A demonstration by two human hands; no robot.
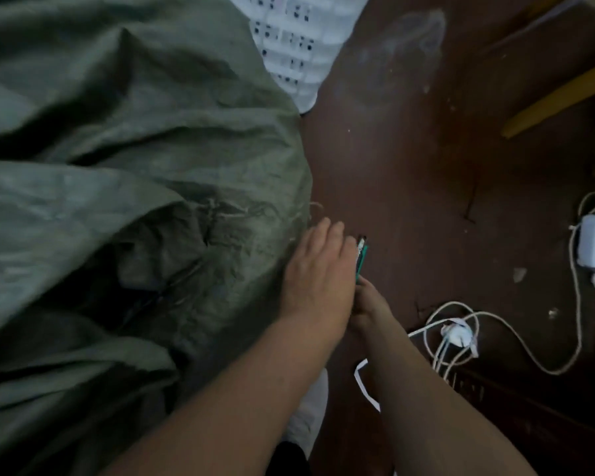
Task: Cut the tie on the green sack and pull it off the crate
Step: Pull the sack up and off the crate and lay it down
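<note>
Saw the green sack point(152, 159) just left of the left grip point(318, 280), fingers straight at its edge; saw the right grip point(368, 305), half hidden, curled round a green-handled tool point(361, 257).

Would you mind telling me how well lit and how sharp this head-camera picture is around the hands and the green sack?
Head view: dim overall, with deep shadow in the folds of the green sack; the left hand, the right hand and the small green tool it holds are blurred, so the tool's kind is unclear; the white cables are brightest, without glare.
</note>
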